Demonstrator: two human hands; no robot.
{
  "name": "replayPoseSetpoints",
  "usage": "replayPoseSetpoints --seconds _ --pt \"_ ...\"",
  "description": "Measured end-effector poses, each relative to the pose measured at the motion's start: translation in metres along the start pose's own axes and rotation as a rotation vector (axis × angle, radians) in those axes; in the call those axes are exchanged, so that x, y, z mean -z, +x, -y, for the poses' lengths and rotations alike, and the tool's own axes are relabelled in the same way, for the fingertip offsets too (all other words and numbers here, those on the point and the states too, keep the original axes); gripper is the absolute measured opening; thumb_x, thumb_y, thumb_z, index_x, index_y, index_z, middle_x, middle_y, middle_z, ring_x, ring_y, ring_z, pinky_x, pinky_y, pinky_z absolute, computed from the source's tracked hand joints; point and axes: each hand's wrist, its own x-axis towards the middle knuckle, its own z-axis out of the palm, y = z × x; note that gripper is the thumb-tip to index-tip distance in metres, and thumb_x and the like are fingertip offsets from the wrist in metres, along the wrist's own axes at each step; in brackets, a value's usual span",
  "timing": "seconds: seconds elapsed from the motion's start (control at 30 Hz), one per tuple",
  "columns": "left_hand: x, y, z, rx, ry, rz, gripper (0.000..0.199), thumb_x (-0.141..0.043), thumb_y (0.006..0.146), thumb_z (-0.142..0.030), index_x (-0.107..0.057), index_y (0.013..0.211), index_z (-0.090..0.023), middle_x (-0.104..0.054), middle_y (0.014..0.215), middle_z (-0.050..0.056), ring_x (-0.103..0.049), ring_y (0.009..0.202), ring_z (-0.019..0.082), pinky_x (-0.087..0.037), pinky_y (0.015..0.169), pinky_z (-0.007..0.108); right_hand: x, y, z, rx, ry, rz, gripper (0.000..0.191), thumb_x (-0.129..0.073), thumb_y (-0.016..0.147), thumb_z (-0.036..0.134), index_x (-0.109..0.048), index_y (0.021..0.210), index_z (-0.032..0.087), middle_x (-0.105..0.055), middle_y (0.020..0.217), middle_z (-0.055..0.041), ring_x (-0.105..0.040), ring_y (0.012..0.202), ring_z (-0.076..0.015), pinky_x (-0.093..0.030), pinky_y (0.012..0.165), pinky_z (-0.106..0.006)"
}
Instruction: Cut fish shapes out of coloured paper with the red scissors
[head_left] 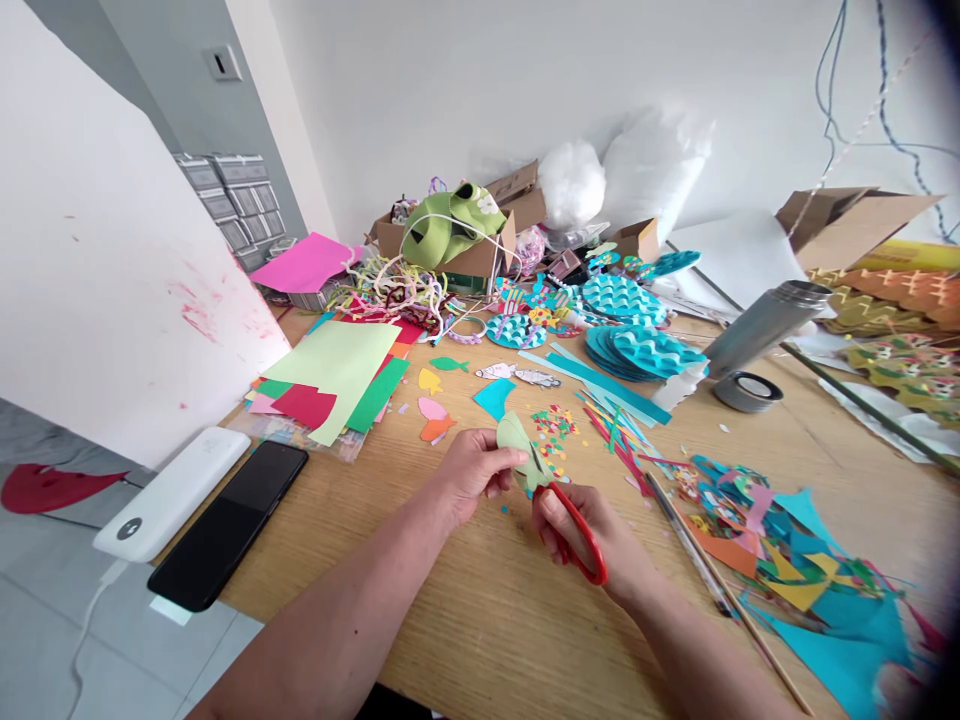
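Mostly it is pale wall (420,90) that fills the room from where I stand, with a tiled floor (45,620) showing at the lower left. Against the wall runs a wood-grained table (465,640), crowded at the back and along both sides, its near middle bare. A white board (90,260) leans in on the left, smudged with pinkish-red marks; beyond it grey boxes (240,195) are stacked.

At the table's far side, a plump white sack (660,170) stands against the wall, and a cardboard box (862,225) sits open to the right. A green cloth bag (454,230) slumps over another carton. Coloured sheets (330,365) lie piled at the left, offcuts (817,590) in a loose heap at the right. Wavy blue discs (645,350) are stacked towards the back, near a tilted steel flask (765,325). A white power bank (176,495) and a dark phone (232,525) lie side by side at the left edge.

Over the middle of the table, the person's left hand (476,465) pinches a light green paper piece between thumb and fingers. The right hand (581,525) is closed round the handles of red scissors (592,548), which meet the paper's lower edge; I can't tell how far the blades are parted. That light green paper piece (514,436) is held between both hands, just before scattered confetti (555,425).
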Motion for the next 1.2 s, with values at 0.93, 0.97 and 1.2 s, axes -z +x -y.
replayPoseSetpoints --seconds 0.93,0.97,1.2 --pt "-0.0011 -0.0011 0.0007 -0.002 0.002 -0.008 0.021 -0.069 0.058 -0.032 -0.057 0.057 -0.015 -0.048 0.043 -0.003 -0.040 0.038 0.005 -0.020 0.037 0.020 0.0004 0.0020 0.0014 -0.058 0.031 -0.064 0.057 -0.061 0.067 0.073 -0.043 0.053 0.020 -0.044 0.039 0.0043 -0.039 0.033 -0.0078 -0.025 0.036 -0.021" --pt "-0.0012 -0.0013 0.0005 -0.003 0.000 -0.009 0.021 -0.069 0.058 -0.032 -0.057 0.057 -0.015 -0.047 0.043 -0.003 -0.040 0.038 0.005 -0.020 0.037 0.020 0.0006 0.0021 0.0015 -0.053 0.032 -0.064 0.058 -0.061 0.067 0.073 -0.043 0.053 0.020 -0.044 0.039 0.0043 -0.038 0.033 -0.0077 -0.025 0.037 -0.021" --pt "-0.0008 -0.0006 0.0013 0.007 -0.002 0.000 0.025 -0.071 0.059 -0.035 -0.056 0.060 -0.015 -0.047 0.044 -0.004 -0.040 0.039 0.005 -0.020 0.037 0.020 0.0014 0.0004 0.0026 -0.033 0.042 -0.057 0.062 -0.052 0.070 0.078 -0.046 0.053 0.019 -0.044 0.038 0.0043 -0.038 0.033 -0.0073 -0.026 0.037 -0.021"
